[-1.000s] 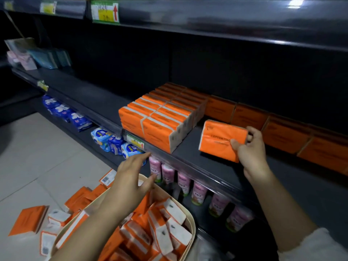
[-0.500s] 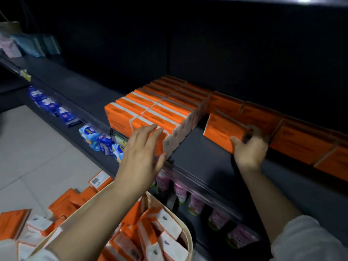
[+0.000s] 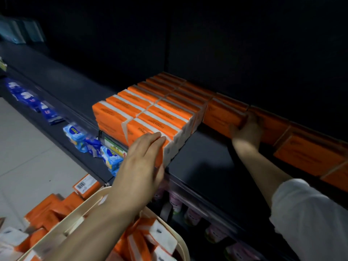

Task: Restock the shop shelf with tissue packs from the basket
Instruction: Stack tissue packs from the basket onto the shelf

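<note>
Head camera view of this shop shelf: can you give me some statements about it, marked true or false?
1. The left hand lies flat against the front of the block of orange-and-white tissue packs. True.
2. The right hand holds a pink bottle. False: it grips a single orange tissue pack at the back of the dark shelf.
3. The cream plastic basket is empty. False: more tissue packs fill it.
4. On the pale tiled floor lie loose orange packs. True.
</note>
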`<state>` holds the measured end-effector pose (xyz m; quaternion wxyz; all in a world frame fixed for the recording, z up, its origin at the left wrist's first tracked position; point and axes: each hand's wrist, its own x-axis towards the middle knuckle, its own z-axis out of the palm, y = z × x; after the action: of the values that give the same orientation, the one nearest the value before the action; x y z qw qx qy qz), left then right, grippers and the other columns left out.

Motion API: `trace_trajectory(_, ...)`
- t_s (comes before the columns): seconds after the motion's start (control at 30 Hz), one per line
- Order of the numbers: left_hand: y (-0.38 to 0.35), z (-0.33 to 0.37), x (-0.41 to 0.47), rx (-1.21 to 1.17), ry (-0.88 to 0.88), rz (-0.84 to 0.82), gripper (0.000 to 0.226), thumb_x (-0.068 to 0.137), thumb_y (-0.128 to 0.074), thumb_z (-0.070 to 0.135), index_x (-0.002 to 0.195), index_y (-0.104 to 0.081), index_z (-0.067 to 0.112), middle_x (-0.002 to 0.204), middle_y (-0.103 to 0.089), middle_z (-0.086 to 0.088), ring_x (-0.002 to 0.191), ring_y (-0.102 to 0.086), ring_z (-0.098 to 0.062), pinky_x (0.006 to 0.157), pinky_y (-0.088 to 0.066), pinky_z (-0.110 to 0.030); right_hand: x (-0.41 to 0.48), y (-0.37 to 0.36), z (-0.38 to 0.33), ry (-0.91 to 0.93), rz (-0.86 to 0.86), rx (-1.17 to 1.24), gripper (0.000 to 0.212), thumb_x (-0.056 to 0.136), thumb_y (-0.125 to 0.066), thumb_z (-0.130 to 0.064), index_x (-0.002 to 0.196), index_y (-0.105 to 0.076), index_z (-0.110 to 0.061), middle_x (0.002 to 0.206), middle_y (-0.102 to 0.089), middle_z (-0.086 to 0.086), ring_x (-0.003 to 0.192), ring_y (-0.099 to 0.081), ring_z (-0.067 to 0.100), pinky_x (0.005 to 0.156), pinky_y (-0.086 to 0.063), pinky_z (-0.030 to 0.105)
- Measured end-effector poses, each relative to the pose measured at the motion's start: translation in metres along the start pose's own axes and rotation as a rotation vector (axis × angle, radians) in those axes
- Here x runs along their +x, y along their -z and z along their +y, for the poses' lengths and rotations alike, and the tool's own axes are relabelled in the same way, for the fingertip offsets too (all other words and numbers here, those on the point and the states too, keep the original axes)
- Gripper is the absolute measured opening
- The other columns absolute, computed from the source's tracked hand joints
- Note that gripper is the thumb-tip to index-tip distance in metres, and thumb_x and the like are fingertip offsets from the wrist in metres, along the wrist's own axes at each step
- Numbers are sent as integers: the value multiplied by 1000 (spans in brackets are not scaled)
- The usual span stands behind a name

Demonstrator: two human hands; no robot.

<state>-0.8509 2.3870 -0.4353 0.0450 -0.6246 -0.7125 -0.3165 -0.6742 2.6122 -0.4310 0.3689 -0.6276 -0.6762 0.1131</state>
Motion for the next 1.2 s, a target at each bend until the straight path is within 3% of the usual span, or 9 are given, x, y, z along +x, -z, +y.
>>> trace_trajectory(0.2,2,0,1,31,1,-18,59,74,-73,11,130,-53,9,132,-52,-5,126,-44,-22,107,-25,-26,11,-8,-4,-34,11,-88,57,88,-59,-16,140,-36,-7,141,-37,24,129,-37,34,102,-27,32)
trace_trajectory(0.37,4,-1,2,60,-18,-62,64,70,-74,9,131,-52,7,133,-51,-7,126,-44,-24,108,-19,-20,15,-8,-1,-25,-34,-94,63,89,-60,-17,145,-31,-10,144,-34,23,133,-33,35,106,-26,34)
trace_trajectory(0.47,7,-1,-1,61,-24,-60,66,74,-72,12,136,-47,8,139,-47,-7,130,-41,-24,109,-22,-26,13,-3,2,-29,-62,-47,68,87,-61,-16,146,-28,-13,145,-35,21,132,-35,33,104,-26,31)
trace_trajectory(0.6,13,-1,-5,71,-38,-19,70,75,-71,11,139,-42,7,145,-40,-11,137,-34,-29,111,-20,-36,-9,10,6,28,-31,20,67,84,-62,-13,144,-33,-11,133,-49,22,119,-49,34,96,-35,31)
trace_trajectory(0.7,27,2,-13,70,-74,22,63,76,-69,11,135,-46,6,140,-44,-12,133,-37,-31,110,-29,-39,-46,28,3,48,-47,121,55,85,-65,-14,135,-43,-7,120,-55,20,103,-56,32,83,-39,26)
trace_trajectory(0.8,44,3,-32,97,-100,1,55,79,-55,19,132,-48,6,129,-50,-11,119,-45,-28,104,-34,-35,-92,45,-8,103,-141,182,48,86,-65,-13,130,-49,-7,119,-51,14,86,-55,16,79,-39,21)
trace_trajectory(0.9,58,-2,-62,148,-92,-117,54,77,-48,25,128,-51,8,116,-55,-10,103,-49,-27,92,-36,-31,-137,56,-25,208,-277,192,41,85,-66,-12,125,-55,-7,121,-47,12,81,-54,13,77,-32,10)
trace_trajectory(1.03,80,-16,-102,198,-11,-291,52,74,-71,15,123,-57,10,108,-58,-10,95,-56,-33,88,-46,-39,-193,64,-49,361,-556,143,40,81,-68,-15,120,-58,-11,115,-48,8,80,-57,16,82,-42,23)
trace_trajectory(1.2,113,-29,-139,189,123,-375,48,81,-69,22,127,-56,16,113,-56,-7,105,-54,-29,94,-43,-38,-257,50,-51,529,-824,35,49,78,-71,-26,124,-57,-13,116,-50,7,102,-54,21,87,-42,29)
